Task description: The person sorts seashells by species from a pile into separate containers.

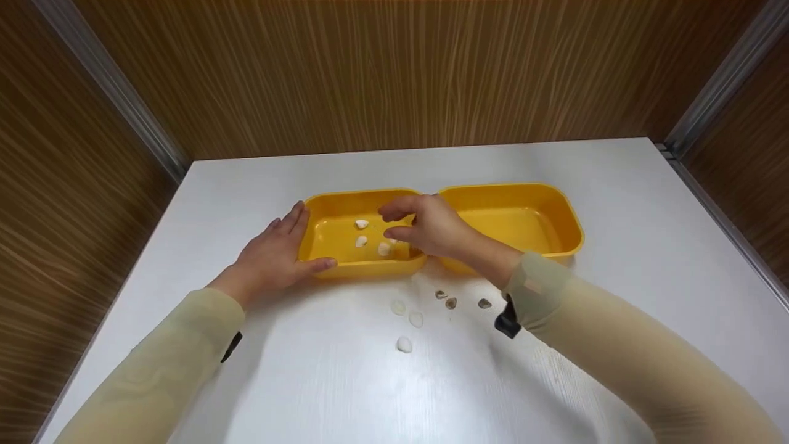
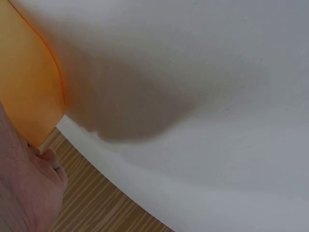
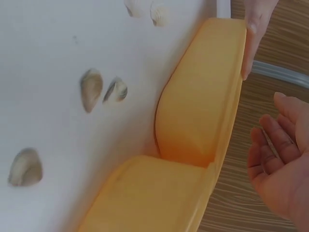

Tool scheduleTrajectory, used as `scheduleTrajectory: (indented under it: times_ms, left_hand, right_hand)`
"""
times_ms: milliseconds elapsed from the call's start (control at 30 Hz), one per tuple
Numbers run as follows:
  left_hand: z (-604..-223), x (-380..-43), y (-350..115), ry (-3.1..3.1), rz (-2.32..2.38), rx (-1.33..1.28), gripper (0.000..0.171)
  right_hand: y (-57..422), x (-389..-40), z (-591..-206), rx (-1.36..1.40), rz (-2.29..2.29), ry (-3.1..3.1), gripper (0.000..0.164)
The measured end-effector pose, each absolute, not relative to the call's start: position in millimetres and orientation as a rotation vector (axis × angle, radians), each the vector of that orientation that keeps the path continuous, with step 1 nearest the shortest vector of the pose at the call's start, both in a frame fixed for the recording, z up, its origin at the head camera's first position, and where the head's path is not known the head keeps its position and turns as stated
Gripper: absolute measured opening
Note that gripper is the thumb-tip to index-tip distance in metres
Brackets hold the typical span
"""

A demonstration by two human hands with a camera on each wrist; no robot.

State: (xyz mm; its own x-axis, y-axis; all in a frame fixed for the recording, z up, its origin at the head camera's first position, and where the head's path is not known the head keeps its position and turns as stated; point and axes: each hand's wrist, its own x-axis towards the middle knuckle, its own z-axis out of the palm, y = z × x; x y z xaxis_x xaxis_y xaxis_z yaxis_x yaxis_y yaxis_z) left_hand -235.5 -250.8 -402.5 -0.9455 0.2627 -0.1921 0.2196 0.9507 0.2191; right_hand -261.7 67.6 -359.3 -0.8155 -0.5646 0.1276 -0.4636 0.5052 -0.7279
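Reaching over the left tray [image 1: 370, 270] with the right hand [image 1: 434, 225], held thumb and fingers curved and apart, above the pale shells [image 1: 361, 241] inside. Saw, in the right wrist view, the same hand with palm showing and fingers loosely bent. Rested the left hand [image 1: 274, 256] against the left end of that tray, with fingers straight along the outside and thumb laid over the near rim, spread well away from the fingers. Saw only part of that hand in the left wrist view.

Counted three pale shells in plain view on the tray floor; could not make out how many more beside the right thumb. Found the right tray [image 1: 511, 228] placed end to end with the left one, with rims appearing to meet.

Noted on the white table [image 1: 333, 394], in front of the trays, three loose white shells [image 1: 404, 344]: two side by side, one nearer the body. Logged three dark shells [image 1: 451, 303] farther right: two close together, one apart.

Observed cream sleeves [image 1: 616, 345] on both forearms, with a black piece [image 1: 508, 320] at the right cuff. Recorded wood-grain panels [image 1: 394, 74] behind and on both sides.
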Motion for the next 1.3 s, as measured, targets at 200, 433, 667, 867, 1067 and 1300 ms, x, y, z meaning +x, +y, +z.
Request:
scheduleTrajectory:
  times_ms: [200, 433, 667, 867, 1067, 1300]
  left_hand:
    - [-402.0, -234.2, -251.6, 2.887, 0.290, 0.359, 0.130]
    - [-402.0, -234.2, -251.0, 2.876, 0.313, 0.347, 0.127]
    - [-401.0, -234.7, -251.7, 2.884, 0.299, 0.367, 0.129]
    - [-400.5, -234.6, -251.1, 2.890, 0.291, 0.397, 0.129]
    - [-400.8, -234.6, -251.3, 2.886, 0.287, 0.395, 0.129]
    - [-401.3, -234.9, -251.5, 2.883, 0.290, 0.397, 0.129]
  right_hand:
    - [90.6, -241.0, -359.2, -1.039, -1.257, 2.571, 0.031]
    - [112.1, -209.1, -369.4, -1.138, -1.264, 2.475, 0.031]
    - [117.6, -181.8, -393.3, -1.133, -1.290, 2.359, 0.032]
    - [118.4, -164.3, -412.5, -1.106, -1.310, 2.260, 0.033]
    - [120.3, -153.8, -427.1, -1.132, -1.243, 2.298, 0.031]
    - [119.1, -149.9, -440.3, -1.150, -1.257, 2.236, 0.030]
